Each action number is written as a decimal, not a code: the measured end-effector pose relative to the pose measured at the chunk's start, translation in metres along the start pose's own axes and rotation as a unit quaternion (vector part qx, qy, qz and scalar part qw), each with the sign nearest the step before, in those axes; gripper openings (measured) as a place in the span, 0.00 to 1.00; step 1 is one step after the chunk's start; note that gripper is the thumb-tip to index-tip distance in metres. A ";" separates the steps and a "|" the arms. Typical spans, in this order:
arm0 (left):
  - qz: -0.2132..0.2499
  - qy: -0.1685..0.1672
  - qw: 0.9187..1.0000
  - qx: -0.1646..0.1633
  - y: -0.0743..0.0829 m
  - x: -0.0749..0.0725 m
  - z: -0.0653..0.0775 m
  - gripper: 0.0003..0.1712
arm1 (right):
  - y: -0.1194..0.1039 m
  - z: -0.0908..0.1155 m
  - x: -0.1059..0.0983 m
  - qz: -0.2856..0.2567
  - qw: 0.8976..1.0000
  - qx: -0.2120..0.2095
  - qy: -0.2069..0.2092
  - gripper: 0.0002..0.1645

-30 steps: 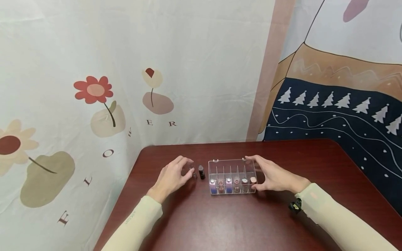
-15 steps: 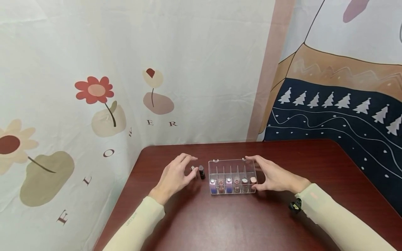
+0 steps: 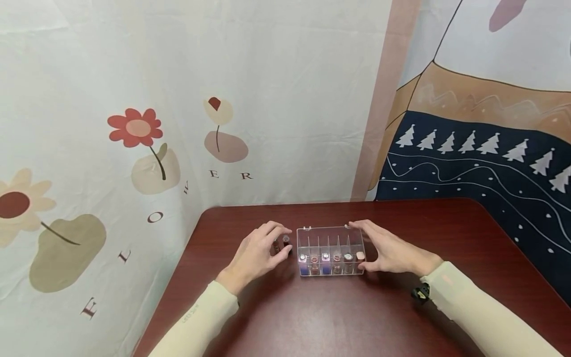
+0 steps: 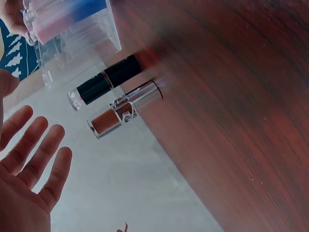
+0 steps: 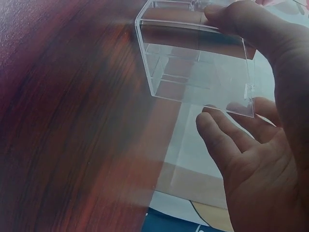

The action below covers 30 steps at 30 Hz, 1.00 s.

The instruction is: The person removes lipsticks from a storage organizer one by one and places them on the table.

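Note:
A clear acrylic lipstick organizer stands on the table, with several lipsticks in its front row of compartments. My right hand holds its right end, thumb at the front and fingers at the back. Left of the organizer two tubes stand upright side by side: a black lipstick with a clear top, and a clear-capped lipstick with a brownish-red section. My left hand is spread around these two, fingers behind and thumb in front, partly hiding them in the head view. In the left wrist view its fingers show a gap to the tubes.
The reddish-brown wooden table runs back to a white cloth printed with flowers and letters. A dark blue cloth with white trees hangs at the right. The organizer's back compartments show no tubes.
My left hand has moved right, from beside the clear-capped lipstick to around both standing tubes. My right hand and the organizer have stayed in place.

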<state>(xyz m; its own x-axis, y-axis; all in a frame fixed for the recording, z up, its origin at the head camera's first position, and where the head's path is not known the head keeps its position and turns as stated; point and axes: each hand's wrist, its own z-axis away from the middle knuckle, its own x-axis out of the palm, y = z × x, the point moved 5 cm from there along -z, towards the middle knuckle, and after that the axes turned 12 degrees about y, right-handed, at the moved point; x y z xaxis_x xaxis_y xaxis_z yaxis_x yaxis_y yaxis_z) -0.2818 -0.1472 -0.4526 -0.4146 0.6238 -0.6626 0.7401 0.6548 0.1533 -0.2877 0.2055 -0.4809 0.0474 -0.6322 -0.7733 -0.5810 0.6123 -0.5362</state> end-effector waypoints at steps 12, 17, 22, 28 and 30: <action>-0.025 -0.025 0.998 0.055 0.016 0.005 0.001 0.22 | -0.005 0.003 -0.004 0.053 0.998 -0.033 0.015 0.68; -0.030 -0.047 0.997 0.056 0.021 0.009 0.003 0.24 | -0.006 0.003 -0.004 0.047 0.999 -0.023 0.009 0.70; -0.035 -0.061 0.996 0.063 0.025 0.012 0.005 0.26 | -0.008 0.003 -0.004 0.052 0.998 -0.030 0.010 0.68; -0.031 -0.063 0.995 0.076 0.029 0.017 0.009 0.25 | -0.009 0.003 -0.004 0.069 0.997 -0.037 0.019 0.64; -0.029 -0.067 0.994 0.078 0.030 0.019 0.010 0.25 | -0.009 0.003 -0.004 0.072 0.996 -0.038 0.021 0.63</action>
<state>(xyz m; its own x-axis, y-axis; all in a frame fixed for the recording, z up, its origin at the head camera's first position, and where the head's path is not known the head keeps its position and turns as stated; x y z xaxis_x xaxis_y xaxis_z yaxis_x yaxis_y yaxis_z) -0.2617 -0.1201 -0.4682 -0.3930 0.5169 -0.7605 0.7942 0.6076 0.0025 -0.2801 0.2036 -0.4741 -0.0747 -0.5612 -0.8243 -0.6398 0.6610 -0.3920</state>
